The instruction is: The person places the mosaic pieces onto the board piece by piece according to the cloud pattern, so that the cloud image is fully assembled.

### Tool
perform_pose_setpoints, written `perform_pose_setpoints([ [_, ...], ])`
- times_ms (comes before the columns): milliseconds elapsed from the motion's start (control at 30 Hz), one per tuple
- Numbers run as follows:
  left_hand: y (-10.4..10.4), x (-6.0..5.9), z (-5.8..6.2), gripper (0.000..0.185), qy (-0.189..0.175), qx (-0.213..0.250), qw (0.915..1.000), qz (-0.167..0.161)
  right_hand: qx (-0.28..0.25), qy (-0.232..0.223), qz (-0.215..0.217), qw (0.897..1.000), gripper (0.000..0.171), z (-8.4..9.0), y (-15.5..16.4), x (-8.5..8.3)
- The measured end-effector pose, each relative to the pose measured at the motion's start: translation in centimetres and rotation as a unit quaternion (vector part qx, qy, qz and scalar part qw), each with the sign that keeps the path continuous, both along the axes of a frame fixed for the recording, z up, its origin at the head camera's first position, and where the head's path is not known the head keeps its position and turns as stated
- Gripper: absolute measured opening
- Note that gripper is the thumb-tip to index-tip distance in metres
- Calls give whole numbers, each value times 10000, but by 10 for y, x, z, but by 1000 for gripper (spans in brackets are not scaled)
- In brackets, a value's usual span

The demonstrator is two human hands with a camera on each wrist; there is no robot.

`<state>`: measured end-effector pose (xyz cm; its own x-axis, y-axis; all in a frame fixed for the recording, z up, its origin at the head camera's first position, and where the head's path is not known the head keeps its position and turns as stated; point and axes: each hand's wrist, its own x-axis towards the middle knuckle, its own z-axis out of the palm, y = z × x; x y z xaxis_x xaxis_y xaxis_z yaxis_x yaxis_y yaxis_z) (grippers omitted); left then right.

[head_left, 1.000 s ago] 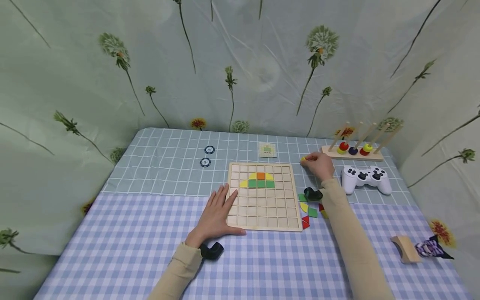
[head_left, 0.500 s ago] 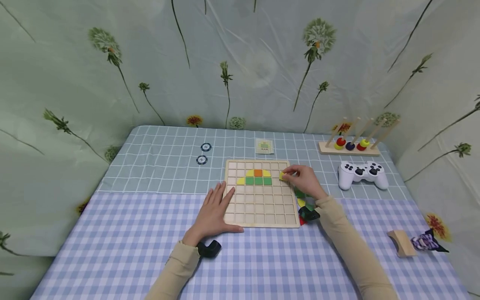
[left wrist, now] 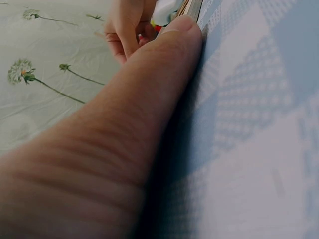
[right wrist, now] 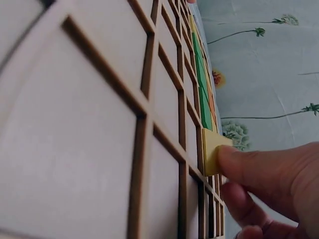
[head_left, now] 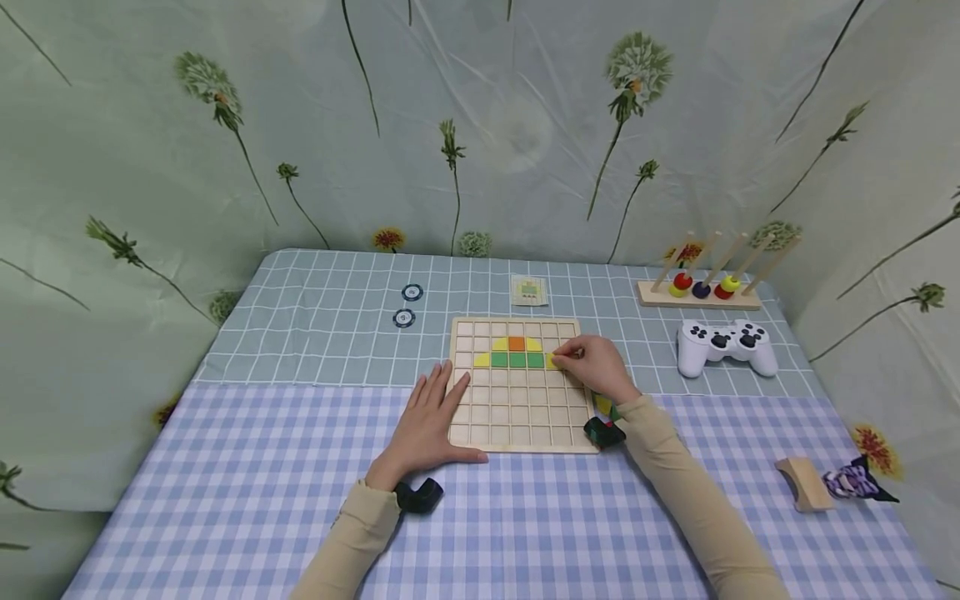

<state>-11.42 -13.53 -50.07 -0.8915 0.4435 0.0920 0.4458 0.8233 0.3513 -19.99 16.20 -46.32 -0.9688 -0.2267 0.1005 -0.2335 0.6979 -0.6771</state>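
A wooden grid board [head_left: 517,414] lies on the table, with a row of green tiles [head_left: 517,360], an orange tile [head_left: 516,343] above them and yellow tiles at their sides. At the right end of the green row, my right hand [head_left: 598,365] pinches a yellow tile [right wrist: 212,154] between thumb and fingers. In the right wrist view that tile stands against the cell dividers; whether it is fully seated I cannot tell. My left hand [head_left: 427,429] rests, fingers spread, along the board's left edge, its thumb [left wrist: 164,55] at the near edge.
Loose tiles [head_left: 602,405] lie right of the board, partly hidden by the right wrist. A picture card [head_left: 528,291] lies behind it. Further right are a bead rack [head_left: 697,296], a white game controller [head_left: 726,346], a wooden arch block [head_left: 805,485] and a purple patterned object [head_left: 855,482].
My right hand has carried the yellow tile from right of the board leftward onto the grid, up to the green row's end. The left hand keeps its place on the board.
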Motion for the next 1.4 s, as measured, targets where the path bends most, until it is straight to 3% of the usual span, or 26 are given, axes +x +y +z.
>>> perform_pose_setpoints([
  [233,0,0,-2,121,27,-10,10000,-22,511,25,-80,9987,13,3,-2,2],
  [400,-1,-1,-4,121,160,68,9998,-47,461,-66,-93,9989,14,4,2,5],
  [633,-2,-1,-3,121,198,64,9998,-55,244,-404,-245,9986,14,11,24,19],
  [900,-1,-2,-3,121,66,0,10000,-29,709,-915,-176,9931,18,16,54,40],
  [1133,-1,-2,-2,121,41,-42,10000,-32,953,-1280,-63,9872,24,15,65,47],
  [1400,-1,-1,-2,121,58,-25,10000,-41,963,-1145,-269,9884,22,11,63,57],
])
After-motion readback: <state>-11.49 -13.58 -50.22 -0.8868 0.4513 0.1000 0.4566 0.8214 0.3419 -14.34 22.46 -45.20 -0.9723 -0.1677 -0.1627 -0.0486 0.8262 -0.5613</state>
